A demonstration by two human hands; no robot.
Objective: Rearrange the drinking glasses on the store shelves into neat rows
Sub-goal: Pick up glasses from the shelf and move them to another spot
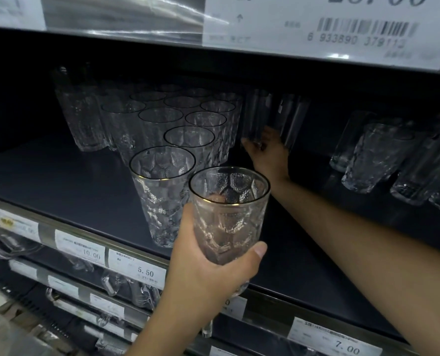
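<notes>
Deep on the dark shelf [59,181], behind the rows: right hand [267,152] stretched in, fingers curled round the lower part of a tall plain glass [257,116], with a 2nd tall glass [293,119] just beside it; too dim back there to tell the firmness of the hold. Nearer, at the shelf's front edge and in the air: left hand [208,268] wrapped round the lower half of a gold-rimmed glass [229,214], fingers round the far side and thumb pressed across the near side, mouth up, close to upright. Just to its left, standing on the shelf, the front glass [162,191] of a line of like faceted glasses [190,138] running back toward the tall ones. Off to the right, well apart from the arm, a group of textured tumblers [375,155]; at the far left, a tall textured glass [81,119]. Probably mid-sort, with 2 glasses in hand at once, so best to finish 1 move before starting the other. Lift the tall plain glass clear of the shelf before drawing it out, keeping it off the faceted rims close on its left. Hold the gold-rimmed glass steady meanwhile, away from the front glass. Then set it down base flat, in line with that row, near its neighbour without knocking it. Grip low and firm: smooth, hard, likely slippery, and quick to chip rim against rim.
</notes>
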